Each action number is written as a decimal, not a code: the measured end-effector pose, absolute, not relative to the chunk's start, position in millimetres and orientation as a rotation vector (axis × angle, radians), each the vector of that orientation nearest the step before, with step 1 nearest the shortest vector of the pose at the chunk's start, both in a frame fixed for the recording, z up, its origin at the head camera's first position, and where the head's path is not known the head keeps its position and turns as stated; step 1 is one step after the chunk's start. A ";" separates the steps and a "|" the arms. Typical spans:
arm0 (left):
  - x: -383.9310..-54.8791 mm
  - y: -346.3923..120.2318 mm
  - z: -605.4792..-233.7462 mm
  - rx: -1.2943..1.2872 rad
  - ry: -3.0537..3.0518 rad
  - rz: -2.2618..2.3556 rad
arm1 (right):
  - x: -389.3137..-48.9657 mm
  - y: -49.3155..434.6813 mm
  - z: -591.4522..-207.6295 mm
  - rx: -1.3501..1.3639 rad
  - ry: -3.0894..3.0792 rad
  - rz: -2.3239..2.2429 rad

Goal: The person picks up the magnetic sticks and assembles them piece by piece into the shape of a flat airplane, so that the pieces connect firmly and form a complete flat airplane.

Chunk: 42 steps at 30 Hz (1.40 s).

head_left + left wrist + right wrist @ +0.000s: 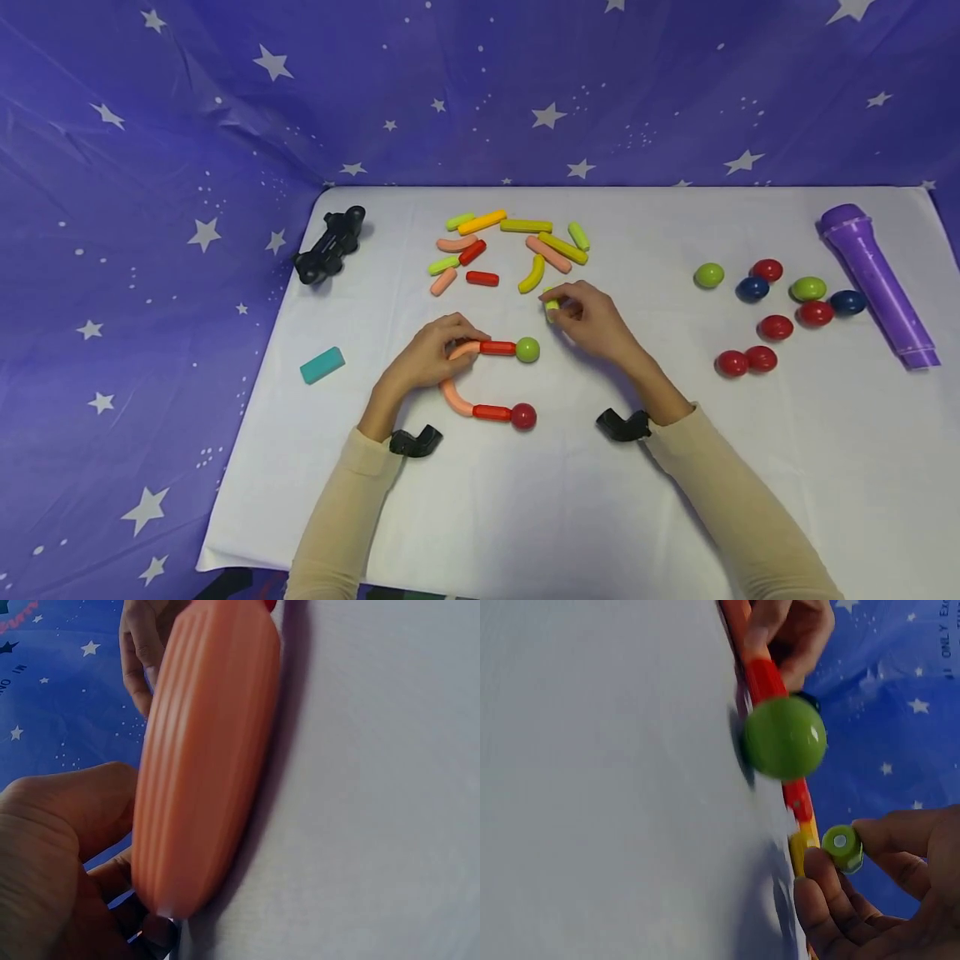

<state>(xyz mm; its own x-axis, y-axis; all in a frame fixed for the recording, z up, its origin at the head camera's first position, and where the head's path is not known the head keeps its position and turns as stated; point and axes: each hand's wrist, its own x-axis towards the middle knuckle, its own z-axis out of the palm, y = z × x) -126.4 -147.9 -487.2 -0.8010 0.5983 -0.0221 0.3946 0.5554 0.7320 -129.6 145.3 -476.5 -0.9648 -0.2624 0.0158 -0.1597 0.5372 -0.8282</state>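
Ball-ended chain (492, 413) joined; left hand (432, 354) gripped pink bend (453, 398), right hand (594, 322) pinched green stick (841, 841), unattached; rods (526, 226) lay loose at 12 o'clock.

Pink curve (453, 399) partly out of sight beneath the left hand (429, 352), sleeves (343, 518) incomplete at the head view's bottom edge.

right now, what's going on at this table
A person's left hand holds a C-shaped piece of curved salmon-pink plastic-looking rods, its straight red rods tipped with a glossy green ball and a glossy red ball. The right hand pinches a short lime-green rod, apart from that piece. More coloured rods lie loose farther back; loose red, green and blue balls lie to the right, left of a purple tube.
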 end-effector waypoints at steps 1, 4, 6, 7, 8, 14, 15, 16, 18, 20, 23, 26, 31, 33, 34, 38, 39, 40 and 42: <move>-126.1 -147.9 -487.3 0.825 2.526 1.090 | -128.2 141.1 -476.3 -0.372 2.628 -1.421; -125.9 -147.9 -488.3 0.831 2.525 1.100 | -125.5 130.7 -476.3 -0.370 2.563 -1.425; -126.1 -147.8 -489.2 0.834 2.525 1.107 | -124.3 126.5 -476.6 -0.369 2.547 -1.419; -126.3 -147.8 -489.2 0.835 2.524 1.110 | -124.1 125.0 -476.8 -0.365 2.549 -1.412; -126.5 -147.8 -489.6 0.836 2.523 1.113 | -124.0 123.7 -477.3 -0.360 2.551 -1.407; -127.3 -148.4 -490.0 0.826 2.527 1.113 | -124.8 120.4 -482.2 -0.350 2.555 -1.383; -127.4 -148.4 -489.8 0.826 2.528 1.112 | -125.0 120.2 -482.9 -0.351 2.556 -1.381; -127.5 -148.5 -490.0 0.828 2.530 1.110 | -125.1 120.0 -483.8 -0.355 2.558 -1.381; -127.5 -148.7 -489.7 0.832 2.532 1.105 | -125.2 119.7 -484.9 -0.365 2.564 -1.381; -127.3 -149.0 -489.3 0.833 2.535 1.099 | -125.0 119.6 -485.3 -0.375 2.575 -1.371; -126.7 -149.4 -489.5 0.838 2.540 1.092 | -124.2 120.2 -484.6 -0.391 2.571 -1.354; -126.0 -149.1 -489.9 0.841 2.543 1.087 | -123.5 123.2 -482.6 -0.393 2.564 -1.331; -125.4 -146.3 -490.2 0.849 2.535 1.079 | -126.4 135.2 -480.5 -0.363 2.606 -1.311; -125.1 -146.2 -490.2 0.841 2.536 1.073 | -128.8 140.5 -479.1 -0.352 2.630 -1.316; -124.8 -146.4 -489.9 0.832 2.536 1.071 | -129.7 143.9 -478.0 -0.355 2.646 -1.323; -123.7 -147.5 -488.5 0.805 2.534 1.072 | -132.9 165.5 -472.6 -0.372 2.752 -1.351; -123.6 -147.6 -488.5 0.805 2.534 1.073 | -133.7 174.1 -471.3 -0.370 2.799 -1.352; -123.6 -147.6 -488.1 0.805 2.531 1.075 | -134.4 183.5 -469.7 -0.353 2.855 -1.343; -124.0 -147.4 -488.6 0.818 2.528 1.076 | -136.2 204.6 -466.3 -0.264 2.967 -1.310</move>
<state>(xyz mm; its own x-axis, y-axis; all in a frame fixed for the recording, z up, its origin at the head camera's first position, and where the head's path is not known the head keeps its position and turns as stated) -124.0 -147.4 -488.6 -0.8025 0.5959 -0.0296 0.3918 0.5637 0.7272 -136.2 204.6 -466.3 -0.9805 -0.1023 0.1677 -0.1929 0.6639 -0.7225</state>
